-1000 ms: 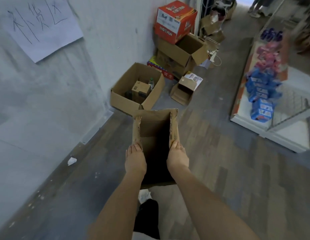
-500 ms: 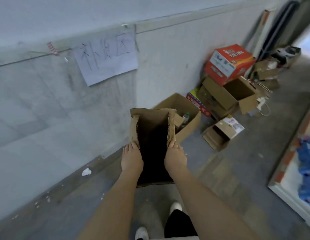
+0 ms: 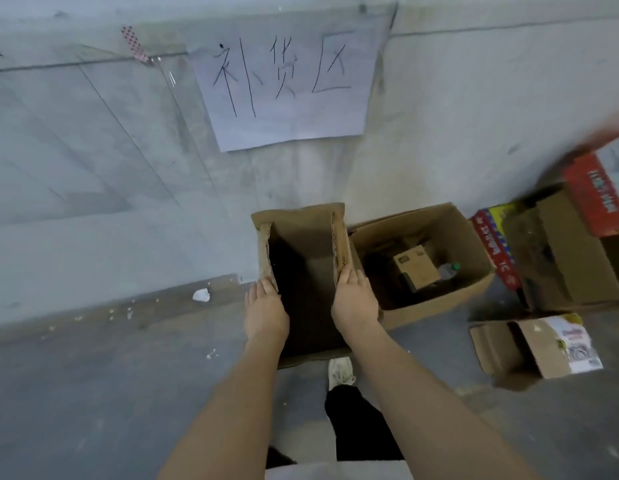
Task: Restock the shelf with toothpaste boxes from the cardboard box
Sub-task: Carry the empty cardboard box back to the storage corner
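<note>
1. Scraps of white paper (image 3: 201,295) lay on the grey floor by the wall, left of me.
2. My left hand (image 3: 265,311) pressed flat against the left wall of the tall brown cardboard box (image 3: 302,233), fingers straight and together.
3. I carried that box with its open top toward me, probably so nothing could slide out; its inside was dark, and I could not tell whether any toothpaste boxes remained.
4. My right hand (image 3: 354,301) mirrored it on the right wall, fingers straight, squeezing inward to support the load.
5. Right of me sat a wide open brown carton (image 3: 474,282) on the floor.
</note>
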A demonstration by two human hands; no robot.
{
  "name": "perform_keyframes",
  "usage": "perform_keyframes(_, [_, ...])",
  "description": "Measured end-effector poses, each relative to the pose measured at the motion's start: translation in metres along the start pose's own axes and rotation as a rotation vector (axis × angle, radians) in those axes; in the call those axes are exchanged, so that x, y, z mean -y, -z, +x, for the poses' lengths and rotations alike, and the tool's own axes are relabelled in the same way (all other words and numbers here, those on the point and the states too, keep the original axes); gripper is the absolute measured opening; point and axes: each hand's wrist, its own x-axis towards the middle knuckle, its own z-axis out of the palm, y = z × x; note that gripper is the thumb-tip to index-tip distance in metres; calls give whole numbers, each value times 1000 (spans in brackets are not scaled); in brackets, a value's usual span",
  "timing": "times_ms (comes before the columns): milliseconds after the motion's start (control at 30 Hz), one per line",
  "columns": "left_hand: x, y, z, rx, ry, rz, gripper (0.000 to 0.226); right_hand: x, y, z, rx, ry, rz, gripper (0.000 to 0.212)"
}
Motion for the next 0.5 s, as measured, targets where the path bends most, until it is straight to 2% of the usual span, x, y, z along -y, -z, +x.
perform_keyframes(200, [-29,-21,40,14,130,5,60,-25,-1,64,97,111,-76,68])
perform_keyframes(500, [-13,-99,93,62,125,10,58,-57,-69,125,240,115,-60,66])
